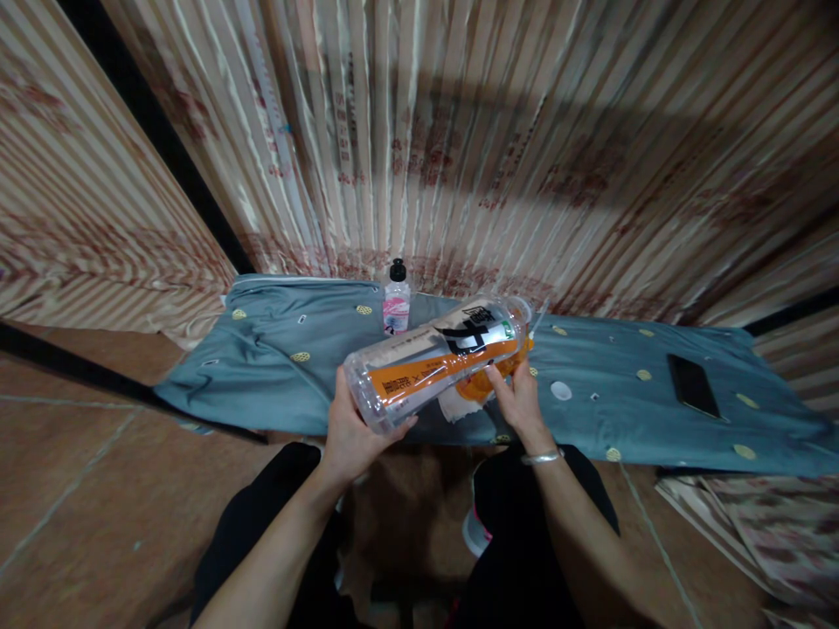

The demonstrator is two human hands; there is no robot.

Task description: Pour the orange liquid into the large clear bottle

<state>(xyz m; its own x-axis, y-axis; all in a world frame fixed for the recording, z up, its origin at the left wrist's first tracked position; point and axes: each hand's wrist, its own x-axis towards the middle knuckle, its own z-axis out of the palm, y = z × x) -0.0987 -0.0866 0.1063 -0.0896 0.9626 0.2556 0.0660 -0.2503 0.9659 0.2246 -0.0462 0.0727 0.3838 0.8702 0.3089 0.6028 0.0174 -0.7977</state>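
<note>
A large clear plastic bottle [438, 360] with an orange and white label lies tilted on its side in the air, above a low surface draped in a blue-grey cloth [275, 349]. My left hand [350, 428] cups its base from below, fingers wrapped round it. My right hand [515, 397] is under the bottle near its neck, pinching a crumpled pale cloth or tissue [462, 400] against it. The bottle's mouth points right and has no cap on it. A small white cap [561, 390] lies on the cloth just right of my right hand.
A small bottle [397, 299] with a black cap and pink label stands upright behind the big one. A black phone [693, 385] lies flat at the right. Striped curtains [459, 131] hang close behind. My knees in black trousers are below, on a brown tiled floor.
</note>
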